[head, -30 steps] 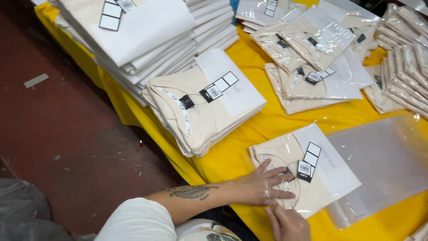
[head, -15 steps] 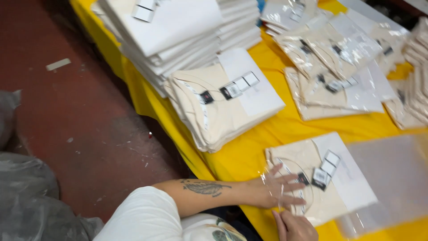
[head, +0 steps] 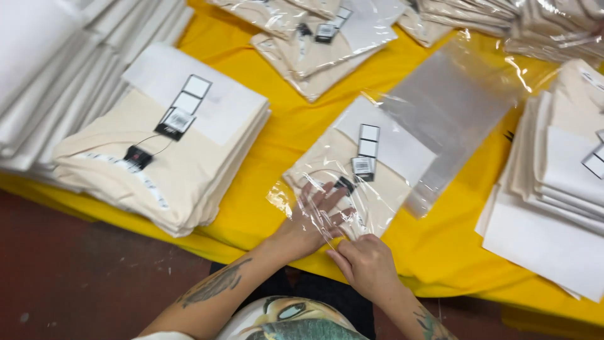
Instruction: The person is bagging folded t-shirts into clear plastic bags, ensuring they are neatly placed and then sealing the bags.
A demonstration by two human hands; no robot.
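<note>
A folded cream garment [head: 371,165] with a white card and hanging tags lies on the yellow table [head: 277,182], partly inside a clear plastic bag [head: 440,119]. My left hand [head: 311,217] rests flat with spread fingers at the bag's open end, under the plastic film. My right hand [head: 365,264] pinches the edge of the same bag's mouth just below the left hand. Both forearms carry tattoos.
A stack of folded cream garments [head: 167,148] with tags sits to the left, and taller white stacks [head: 56,69] lie beyond it. Bagged garments [head: 321,44] lie at the back. Another stack [head: 560,189] stands at the right. Dark red floor [head: 75,277] lies below the table edge.
The view has swung right and closer to the table. My left hand has slid into the bag's opening, and my right hand has come up to grip the bag's edge.
</note>
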